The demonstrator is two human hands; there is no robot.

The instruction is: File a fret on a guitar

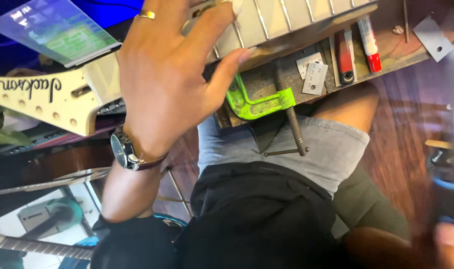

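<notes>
My left hand (pixel 162 74), with a wristwatch (pixel 123 149) and a gold ring, lies over a pale guitar neck (pixel 287 20) with metal frets. The fingers reach across its top and the thumb presses its near edge. The cream headstock (pixel 47 99) sticks out to the left. Just right of the thumb, a bright green clamp (pixel 257 102) grips the edge of the wooden bench (pixel 267 82). My right hand (pixel 451 244) is blurred at the bottom right corner, closed on a dark blurred tool (pixel 449 184) with a blue band.
On the bench lie a red marker (pixel 369 37), a red-handled tool (pixel 345 55), small metal gauges (pixel 314 74) and a grey metal plate (pixel 433 37). A glossy sheet (pixel 57 30) sits top left. Another fretted neck (pixel 37 246) crosses the bottom left. My lap fills the middle.
</notes>
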